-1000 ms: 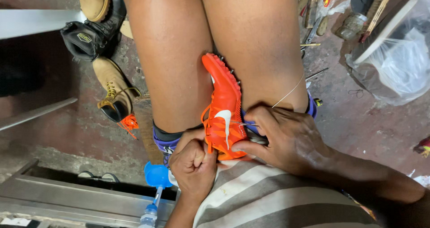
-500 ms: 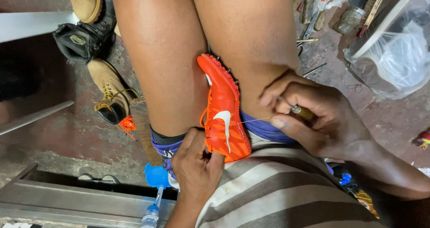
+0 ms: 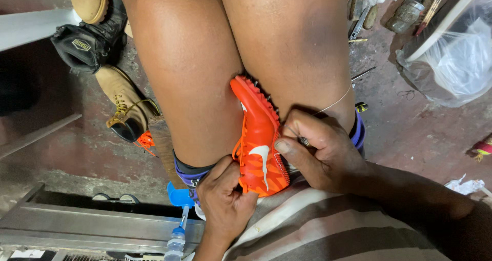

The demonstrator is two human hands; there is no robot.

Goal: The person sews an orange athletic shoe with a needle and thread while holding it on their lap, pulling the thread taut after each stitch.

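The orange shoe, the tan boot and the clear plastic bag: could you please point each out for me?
orange shoe (image 3: 259,143), head view, on its side panel.
tan boot (image 3: 120,99), head view, on its laced upper.
clear plastic bag (image 3: 458,61), head view, on its crumpled front.

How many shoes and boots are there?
4: an orange spiked shoe clamped between the knees, a tan boot on the floor, a black boot above it, another tan boot at the top edge. Others may be hidden.

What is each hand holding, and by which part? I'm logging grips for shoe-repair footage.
Left hand grips the orange shoe at its heel end. Right hand pinches a thin metal tool against the shoe's side.
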